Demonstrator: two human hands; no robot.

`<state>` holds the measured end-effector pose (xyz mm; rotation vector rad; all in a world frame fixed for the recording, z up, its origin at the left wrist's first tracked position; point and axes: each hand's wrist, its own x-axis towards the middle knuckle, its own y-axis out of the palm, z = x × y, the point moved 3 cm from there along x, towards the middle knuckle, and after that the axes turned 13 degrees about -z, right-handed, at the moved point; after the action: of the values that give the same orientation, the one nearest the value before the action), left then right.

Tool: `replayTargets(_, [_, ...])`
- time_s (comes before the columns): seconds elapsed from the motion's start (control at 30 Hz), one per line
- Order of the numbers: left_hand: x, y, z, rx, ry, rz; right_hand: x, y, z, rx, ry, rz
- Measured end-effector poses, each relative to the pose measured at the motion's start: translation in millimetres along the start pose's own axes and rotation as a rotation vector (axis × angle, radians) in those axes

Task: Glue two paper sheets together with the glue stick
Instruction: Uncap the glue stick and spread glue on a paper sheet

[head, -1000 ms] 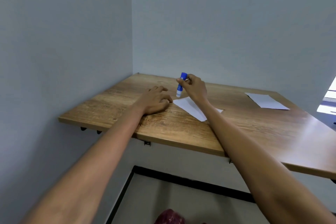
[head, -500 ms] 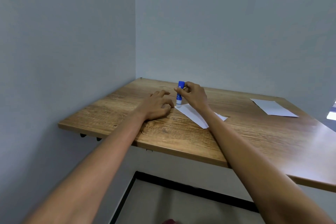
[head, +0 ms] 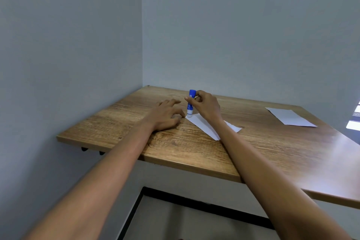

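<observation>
2 sheets of paper lie on the wooden table (head: 272, 152), and we are working on the nearer one (head: 204, 125). Our right hand (head: 206, 106) pinches the glue stick (head: 190, 103) between thumb and fingertips, the grip sitting around the upper half of the blue tube, just under its top end. Below that grip the tube runs down nearly upright to its white lower end, which touches the far left corner of the nearer sheet. From that corner the sheet stretches away beneath our right wrist and out past it to the right, so part of it is hidden by the forearm.

Just to the left of the grip, our left hand (head: 167, 115) rests palm down on the wood, fingers loosely spread and slightly bent, holding nothing. Its fingertips lie close beside the glued corner of the sheet; we cannot tell whether they actually press the paper's edge or only the table next to it.

Well apart from the grip, far off to the right and toward the back of the table, the 2nd sheet (head: 290, 117) lies flat and untouched. Behind the grip, 2 plain grey walls (head: 233, 35) meet in a corner at the table's far left end. Below the near edge of the table, under our forearms, a dark strip (head: 194, 202) runs along the foot of the wall.
</observation>
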<state>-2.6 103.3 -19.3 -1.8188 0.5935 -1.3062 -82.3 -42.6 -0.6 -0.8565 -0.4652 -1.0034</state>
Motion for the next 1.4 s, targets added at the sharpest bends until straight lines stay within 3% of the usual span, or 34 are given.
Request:
replayTargets(0.3, [1.4,0.3,-0.6,0.025,0.022,0.008,0.5,-0.3,-2.1,-0.065,-0.015,0.016])
replayTargets(1.2, [7.7,11.2,5.8,-0.004,0.015,0.07,23.1,-36.0,-56.9,-0.121,0.201,-0.235])
replayTargets(1.4, [7.9,10.7,5.9,-0.022,0.015,0.068,24.1,-23.4,-49.8,-0.111,0.157,-0.115])
